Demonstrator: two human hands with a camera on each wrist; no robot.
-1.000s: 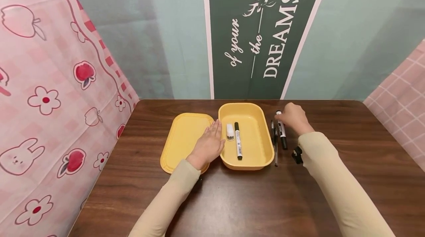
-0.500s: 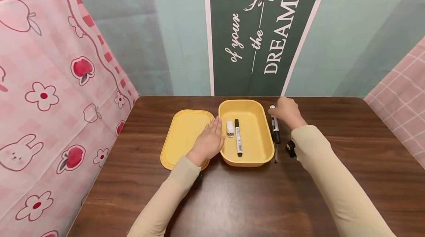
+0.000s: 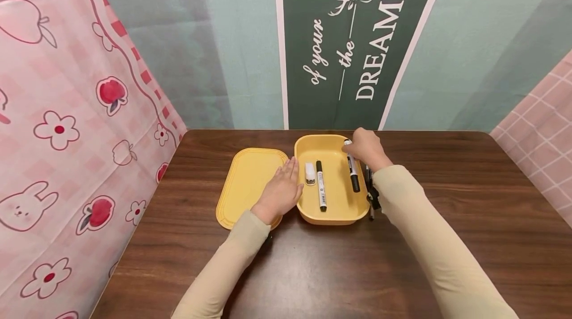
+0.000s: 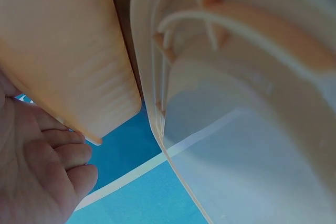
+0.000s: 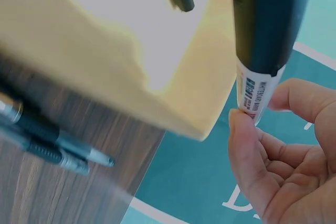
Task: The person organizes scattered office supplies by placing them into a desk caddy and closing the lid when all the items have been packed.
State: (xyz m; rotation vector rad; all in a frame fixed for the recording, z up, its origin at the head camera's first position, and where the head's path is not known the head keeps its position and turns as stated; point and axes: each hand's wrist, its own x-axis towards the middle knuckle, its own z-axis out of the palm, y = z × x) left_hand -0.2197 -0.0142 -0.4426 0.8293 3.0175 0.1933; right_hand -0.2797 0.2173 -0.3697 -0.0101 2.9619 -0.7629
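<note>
My right hand (image 3: 367, 148) pinches a whiteboard marker (image 3: 352, 170), white with a black cap, over the right side of the yellow box (image 3: 337, 217). In the right wrist view the thumb and a finger grip the white barrel of the marker (image 5: 254, 90), its black end toward the camera. With fingers straight, my left hand (image 3: 279, 192) rests against the box's left wall. Inside the box lie another marker (image 3: 321, 187) and a small white-capped bottle (image 3: 310, 173). Under the left wrist is the yellow lid (image 3: 246, 180), flat on the table.
Two pens (image 5: 52, 137) lie on the wooden table (image 3: 451, 185) just right of the box, partly hidden by the right wrist in the head view. A printed cloth (image 3: 241, 60) hangs behind the table's far edge.
The right hand has lifted the marker from the table beside the box and carried it left, over the box. The left hand has stayed against the box wall.
</note>
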